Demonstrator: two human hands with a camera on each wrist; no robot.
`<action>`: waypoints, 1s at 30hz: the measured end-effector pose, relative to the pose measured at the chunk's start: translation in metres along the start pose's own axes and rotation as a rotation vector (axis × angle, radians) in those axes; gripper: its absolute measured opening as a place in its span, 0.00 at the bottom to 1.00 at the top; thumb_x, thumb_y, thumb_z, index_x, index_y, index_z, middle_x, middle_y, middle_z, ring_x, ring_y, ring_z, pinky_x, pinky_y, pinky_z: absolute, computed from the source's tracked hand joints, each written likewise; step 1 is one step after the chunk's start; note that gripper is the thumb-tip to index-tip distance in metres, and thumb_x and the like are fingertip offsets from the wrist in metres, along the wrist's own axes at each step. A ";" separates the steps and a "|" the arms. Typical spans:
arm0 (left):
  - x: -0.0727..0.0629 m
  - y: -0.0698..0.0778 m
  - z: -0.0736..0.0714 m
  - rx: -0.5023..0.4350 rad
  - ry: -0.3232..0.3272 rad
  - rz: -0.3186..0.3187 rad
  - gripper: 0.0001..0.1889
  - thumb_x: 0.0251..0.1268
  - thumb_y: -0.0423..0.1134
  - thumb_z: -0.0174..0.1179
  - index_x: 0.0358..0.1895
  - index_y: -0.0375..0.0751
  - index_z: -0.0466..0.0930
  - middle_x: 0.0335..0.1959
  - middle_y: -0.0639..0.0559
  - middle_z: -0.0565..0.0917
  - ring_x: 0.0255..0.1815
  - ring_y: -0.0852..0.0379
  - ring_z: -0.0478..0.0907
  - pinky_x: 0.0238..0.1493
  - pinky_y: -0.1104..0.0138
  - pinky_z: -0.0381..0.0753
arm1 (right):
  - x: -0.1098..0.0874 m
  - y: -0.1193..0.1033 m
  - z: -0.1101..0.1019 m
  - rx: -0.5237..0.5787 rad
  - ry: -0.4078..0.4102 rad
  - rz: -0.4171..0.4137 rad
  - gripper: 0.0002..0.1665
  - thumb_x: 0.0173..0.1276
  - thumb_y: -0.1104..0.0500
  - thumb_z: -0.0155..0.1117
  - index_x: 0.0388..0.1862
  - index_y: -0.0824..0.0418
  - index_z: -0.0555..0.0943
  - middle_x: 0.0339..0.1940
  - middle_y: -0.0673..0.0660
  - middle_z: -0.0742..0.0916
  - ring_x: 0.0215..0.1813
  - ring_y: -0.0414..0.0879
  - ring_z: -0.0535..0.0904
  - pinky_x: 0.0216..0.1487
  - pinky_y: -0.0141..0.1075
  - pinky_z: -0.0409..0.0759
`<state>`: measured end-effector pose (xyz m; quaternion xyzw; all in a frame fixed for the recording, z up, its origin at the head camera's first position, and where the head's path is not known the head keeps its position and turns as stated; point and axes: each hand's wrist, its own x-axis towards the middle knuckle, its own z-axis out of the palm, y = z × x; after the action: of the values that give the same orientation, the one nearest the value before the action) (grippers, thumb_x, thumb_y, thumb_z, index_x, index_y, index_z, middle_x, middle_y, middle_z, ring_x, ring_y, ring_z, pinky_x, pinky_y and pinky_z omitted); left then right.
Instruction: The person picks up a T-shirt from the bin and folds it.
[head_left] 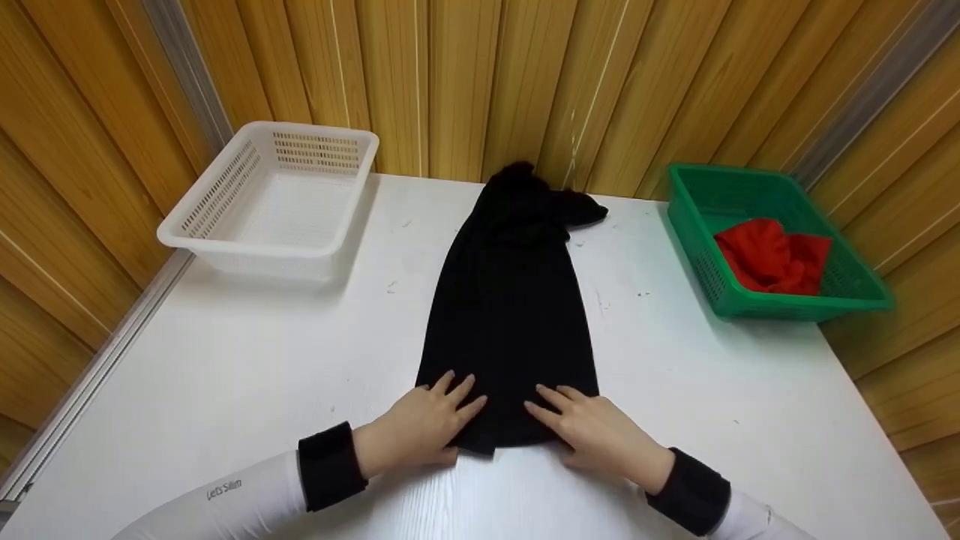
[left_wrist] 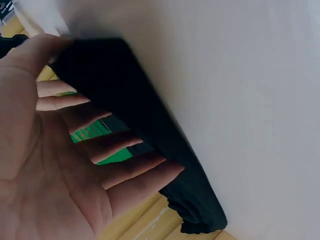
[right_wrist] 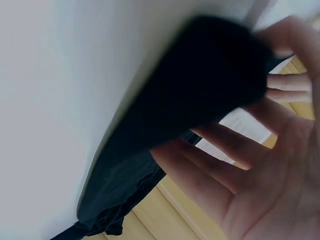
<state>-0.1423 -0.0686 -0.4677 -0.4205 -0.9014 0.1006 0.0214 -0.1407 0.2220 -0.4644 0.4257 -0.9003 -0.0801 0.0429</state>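
A black garment (head_left: pixel 517 322) lies lengthwise on the white table, its near part smooth and its far end bunched against the wall. My left hand (head_left: pixel 420 424) rests on its near left corner with fingers spread and straight, the thumb by the bottom edge. On the near right corner, my right hand (head_left: pixel 600 435) touches the cloth in the same way, fingers extended. The left wrist view shows the left fingertips against the dark cloth (left_wrist: pixel 135 95). In the right wrist view the right fingers also meet the fabric (right_wrist: pixel 190 85).
A white plastic basket (head_left: pixel 341 247) stands at the back left of the table (head_left: pixel 300 360). Toward the back right is a green basket (head_left: pixel 727 300) with a red cloth (head_left: pixel 772 259) inside. Wood-patterned panels (head_left: pixel 457 90) enclose the back and sides.
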 end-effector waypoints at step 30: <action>-0.012 0.002 0.004 0.134 0.114 0.061 0.32 0.65 0.33 0.67 0.73 0.46 0.72 0.73 0.41 0.76 0.67 0.42 0.81 0.54 0.62 0.89 | -0.005 0.001 0.008 -0.168 0.075 -0.027 0.31 0.65 0.65 0.68 0.69 0.55 0.79 0.68 0.56 0.85 0.60 0.51 0.87 0.27 0.34 0.85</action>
<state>-0.1341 -0.0772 -0.4711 -0.4505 -0.8767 0.1371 0.0977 -0.1394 0.2275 -0.4719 0.4356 -0.8823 -0.1398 0.1110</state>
